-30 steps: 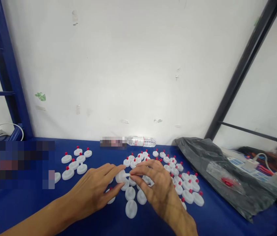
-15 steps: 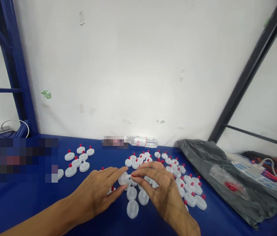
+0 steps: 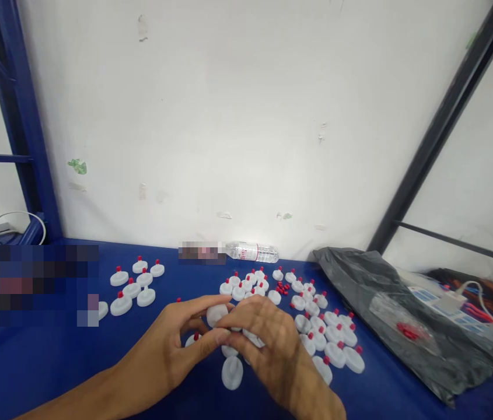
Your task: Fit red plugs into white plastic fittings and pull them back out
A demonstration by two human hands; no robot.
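Observation:
My left hand (image 3: 185, 335) is closed around the edge of a small flat round bottle (image 3: 217, 315) of translucent white plastic, held above the table. The fingers of my right hand (image 3: 268, 344) close on the same bottle from the right. Its neck is hidden behind those fingers, and I cannot see a cap on it now. Below the hands lies a capless round bottle (image 3: 232, 373); others around it are partly covered. Beyond my right hand is a small heap of loose red caps (image 3: 282, 288).
Several red-capped bottles (image 3: 335, 353) stand at the right, with another group (image 3: 121, 303) at the left. A clear water bottle (image 3: 252, 251) lies by the wall. A dark plastic bag (image 3: 386, 315) at the right carries a clear pouch of red pieces (image 3: 408, 331). The blue tabletop (image 3: 141, 367) runs beneath.
My hands have come together around the held bottle. My right hand has moved left over it, and the red cap pinched in its fingers earlier is now hidden. The view has shifted slightly.

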